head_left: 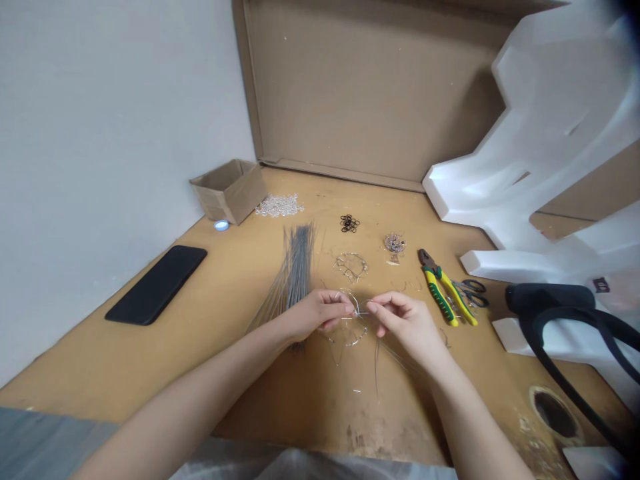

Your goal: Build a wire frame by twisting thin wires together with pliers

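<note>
- Two hands of ours meet low in the middle of the view; we take the spot between them as the clock's centre, with twelve pointing away from us.
- Our left hand (323,315), on the nine o'clock side, has thumb and forefinger pinched together on a small silvery wire piece (357,311), which sits at the centre.
- Our right hand (403,320), on the three o'clock side, has its fingertips closed on a thin strand (369,303); we cannot tell whether it joins the wire piece.
- Below the fingers, toward six, we see a curved wire (361,339); whether it is attached to the held piece, we cannot make out.
- At ten, just beside our left hand, we have a bundle of grey wires (300,260).
- Toward twelve we see a ring of wire bits (366,270), with black rings (349,224) beyond it; a wire cluster (395,244) lies at one.
- Between two and three we find pliers (440,287), handles in yellow and green, and scissors (474,293) right next to them.
- At nine, well apart from us, lies a black phone-like slab (157,285).
- Toward eleven stand a cardboard box (243,200) and, near it, clear small pieces (279,205).
</note>
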`<action>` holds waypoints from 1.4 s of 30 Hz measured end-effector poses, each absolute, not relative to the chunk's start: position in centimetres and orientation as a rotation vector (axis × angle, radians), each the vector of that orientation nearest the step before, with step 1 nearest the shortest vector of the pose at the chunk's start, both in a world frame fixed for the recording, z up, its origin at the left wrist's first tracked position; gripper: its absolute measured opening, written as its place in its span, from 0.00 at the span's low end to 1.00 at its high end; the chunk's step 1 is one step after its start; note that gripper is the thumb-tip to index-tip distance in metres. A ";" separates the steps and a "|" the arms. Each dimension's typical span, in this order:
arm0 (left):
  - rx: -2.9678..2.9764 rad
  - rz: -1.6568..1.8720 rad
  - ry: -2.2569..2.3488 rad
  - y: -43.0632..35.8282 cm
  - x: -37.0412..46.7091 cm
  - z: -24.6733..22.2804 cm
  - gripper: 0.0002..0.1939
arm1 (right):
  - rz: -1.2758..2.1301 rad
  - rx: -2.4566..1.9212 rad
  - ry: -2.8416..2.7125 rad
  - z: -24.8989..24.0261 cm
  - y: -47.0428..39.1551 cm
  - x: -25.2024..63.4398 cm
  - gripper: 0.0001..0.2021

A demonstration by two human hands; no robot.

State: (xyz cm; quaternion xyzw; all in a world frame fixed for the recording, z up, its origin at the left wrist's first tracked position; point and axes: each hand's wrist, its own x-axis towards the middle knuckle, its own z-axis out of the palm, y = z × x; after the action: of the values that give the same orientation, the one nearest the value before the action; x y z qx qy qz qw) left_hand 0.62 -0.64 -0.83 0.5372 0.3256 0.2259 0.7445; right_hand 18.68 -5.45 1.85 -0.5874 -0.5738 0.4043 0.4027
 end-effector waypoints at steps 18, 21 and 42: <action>1.203 0.487 0.724 -0.8 0.8 -1.3 0.13 | 1.135 -1.399 -1.343 2.0 -5.5 18.2 0.14; 1.139 0.559 0.758 -0.7 0.7 -1.1 0.13 | 1.084 -1.419 -1.347 2.2 -5.5 18.6 0.15; 0.957 0.671 0.721 -0.5 0.7 -1.3 0.10 | 1.237 -1.496 -1.519 1.0 -5.2 18.5 0.10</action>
State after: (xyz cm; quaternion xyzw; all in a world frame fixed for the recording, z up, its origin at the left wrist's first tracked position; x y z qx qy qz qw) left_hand 0.68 -0.47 -1.26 0.4419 0.3328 0.3096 0.7734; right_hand 18.49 -5.18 0.97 -0.5726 -0.5814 0.4732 0.3319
